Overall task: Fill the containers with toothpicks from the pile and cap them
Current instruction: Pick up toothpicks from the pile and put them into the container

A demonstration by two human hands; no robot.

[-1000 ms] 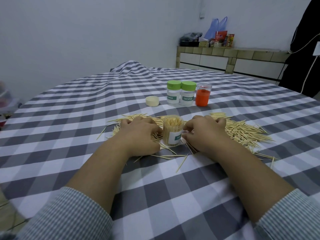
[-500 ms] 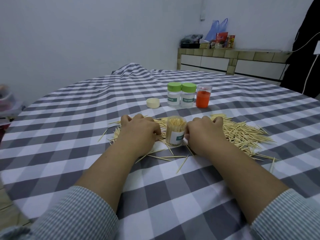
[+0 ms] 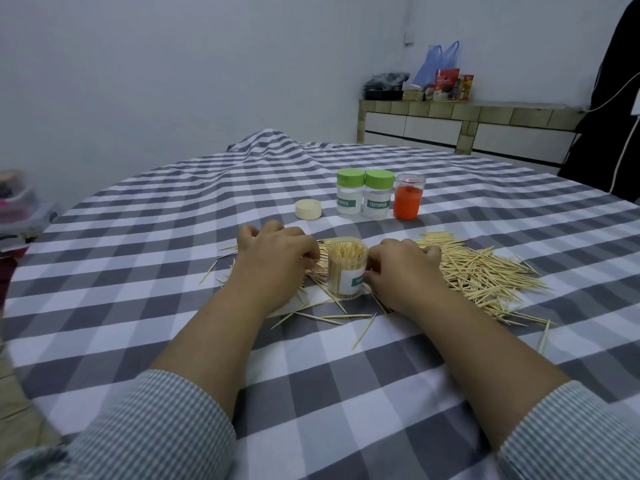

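An open jar (image 3: 347,269) packed with toothpicks stands upright on the checked tabletop (image 3: 173,271), amid the pile (image 3: 478,271). The left hand (image 3: 273,261) lies just left of the jar, fingers curled down on toothpicks; whether it pinches any, I cannot tell. The right hand (image 3: 401,268) touches the jar's right side, fingers curled. Behind the jar stand a cream cap (image 3: 308,209), two green-capped jars (image 3: 365,194) and an orange jar (image 3: 408,197).

Four containers (image 3: 347,270), two green-capped (image 3: 350,197); one loose cap (image 3: 308,209); two hands (image 3: 273,261).
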